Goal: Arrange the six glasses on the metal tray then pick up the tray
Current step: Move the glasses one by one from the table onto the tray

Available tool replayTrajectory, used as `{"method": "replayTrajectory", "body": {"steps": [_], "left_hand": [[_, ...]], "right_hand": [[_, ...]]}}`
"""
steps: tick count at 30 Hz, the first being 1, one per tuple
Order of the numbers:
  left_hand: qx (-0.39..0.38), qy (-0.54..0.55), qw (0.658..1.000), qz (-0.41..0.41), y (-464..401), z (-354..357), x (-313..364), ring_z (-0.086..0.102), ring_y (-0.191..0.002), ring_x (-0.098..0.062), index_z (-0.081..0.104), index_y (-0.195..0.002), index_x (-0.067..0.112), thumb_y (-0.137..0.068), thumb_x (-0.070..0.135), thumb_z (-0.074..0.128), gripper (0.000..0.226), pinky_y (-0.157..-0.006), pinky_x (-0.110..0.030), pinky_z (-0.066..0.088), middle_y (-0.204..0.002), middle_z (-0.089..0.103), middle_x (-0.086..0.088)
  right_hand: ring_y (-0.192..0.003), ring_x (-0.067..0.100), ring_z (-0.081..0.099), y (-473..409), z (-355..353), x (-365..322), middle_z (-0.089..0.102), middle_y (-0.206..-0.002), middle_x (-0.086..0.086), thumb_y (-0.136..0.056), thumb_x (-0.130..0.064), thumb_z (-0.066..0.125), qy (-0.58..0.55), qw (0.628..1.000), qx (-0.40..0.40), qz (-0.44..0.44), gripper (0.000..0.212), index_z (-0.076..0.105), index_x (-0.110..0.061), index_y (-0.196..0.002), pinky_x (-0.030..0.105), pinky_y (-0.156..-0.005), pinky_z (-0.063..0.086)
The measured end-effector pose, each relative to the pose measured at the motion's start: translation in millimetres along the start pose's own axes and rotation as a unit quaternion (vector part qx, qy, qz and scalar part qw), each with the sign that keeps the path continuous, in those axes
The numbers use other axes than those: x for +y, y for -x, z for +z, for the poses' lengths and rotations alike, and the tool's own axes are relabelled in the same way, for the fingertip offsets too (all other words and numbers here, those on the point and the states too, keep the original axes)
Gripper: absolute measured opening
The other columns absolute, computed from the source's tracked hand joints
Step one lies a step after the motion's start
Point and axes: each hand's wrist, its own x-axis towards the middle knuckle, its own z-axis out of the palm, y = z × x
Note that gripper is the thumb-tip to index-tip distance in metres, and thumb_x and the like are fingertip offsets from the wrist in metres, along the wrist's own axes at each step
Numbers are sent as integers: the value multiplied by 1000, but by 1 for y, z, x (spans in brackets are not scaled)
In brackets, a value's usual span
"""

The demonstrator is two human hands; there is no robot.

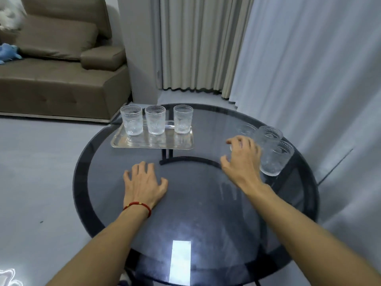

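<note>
I see a round dark glass surface (206,203) with a black rim. The metal tray (152,142) sits far left on it, its far-left corner close to the surface edge. Three glasses stand upright in a row along the tray's far side: left glass (132,120), middle glass (155,120), right glass (183,119). They sit close together but apart. The near half of the tray is bare.

The other three glasses are clustered at the right, near the surface edge: far glass (270,134), near glass (275,159), and a third glass (245,129) mostly hidden behind my right hand and blurred.

My right hand (243,159) is just beside that cluster, fingers (234,141) spread and curled, holding nothing that I can see. I can't tell whether it touches the near glass.

My left hand (144,182) is low over the middle of the surface, fingers spread, empty, with a red cord bracelet (137,206) on the wrist. I can't tell if the palm is touching.

There's open surface between the tray and the right cluster, and all across the near half. A sofa (61,69) is far left and curtains (206,44) are far right.
</note>
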Motion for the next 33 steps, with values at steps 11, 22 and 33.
{"method": "replayTrajectory", "body": {"steps": [11,22,33], "left_hand": [[6,16,1000,24,1,0,1,46,-122,-26,60,-121,22,-81,45,39,51,-105,-53,34,-126,60,-3],[-2,7,1000,25,0,-1,1,45,-120,-26,57,-121,25,-82,47,40,48,-105,-51,33,-125,57,-1],[-2,0,1000,24,2,-3,5,45,-115,-24,57,-120,22,-82,45,39,48,-104,-51,35,-121,56,0]], "right_hand": [[-142,50,25,-2,-11,89,22,-155,32,-92,-36,66,-20,980,21,199,75,29,-9,-152,58,-108,41],[-111,33,57,2,-30,52,47,-132,11,-73,-50,77,-100,981,3,167,76,42,-23,-135,41,-80,49],[-110,18,56,-59,17,-104,52,-126,7,-69,-36,83,-301,951,-73,-12,74,49,-19,-132,38,-100,48]]}}
